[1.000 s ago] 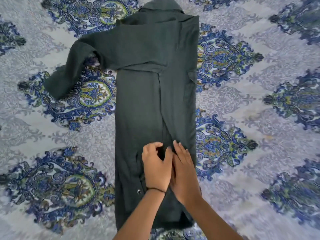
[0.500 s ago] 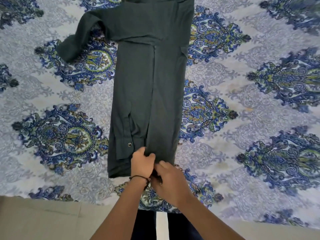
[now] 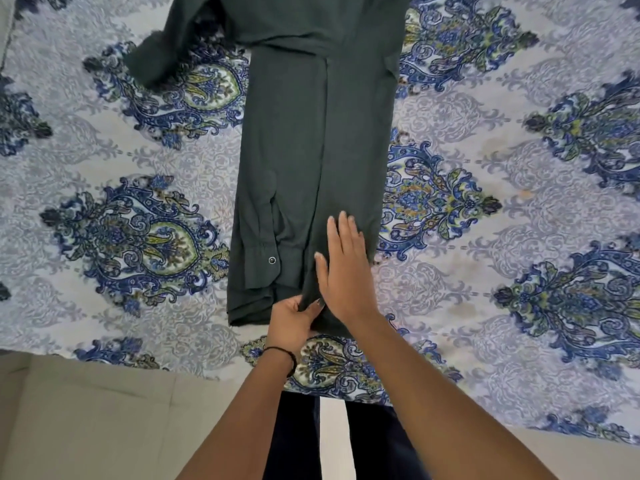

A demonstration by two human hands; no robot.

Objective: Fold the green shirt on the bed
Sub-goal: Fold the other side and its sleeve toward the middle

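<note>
The dark green shirt (image 3: pixel 287 140) lies lengthwise on the bed, its sides folded in to a narrow strip. One sleeve (image 3: pixel 162 46) sticks out to the upper left; its collar end is cut off by the top edge. A cuff with a metal snap (image 3: pixel 272 260) lies on the lower left part. My left hand (image 3: pixel 294 318) pinches the hem near the middle fold. My right hand (image 3: pixel 343 268) lies flat with straight fingers on the shirt's lower right part.
The bedsheet (image 3: pixel 485 237) is pale with blue and green paisley medallions. Its near edge (image 3: pixel 194 370) runs across the bottom, with beige floor (image 3: pixel 104 427) beyond. My dark trouser legs (image 3: pixel 298 441) stand against the bed edge.
My right hand has let go at the hem and moved up, now lying flat on the shirt. My left hand stays at the hem. The camera view has tilted down further.
</note>
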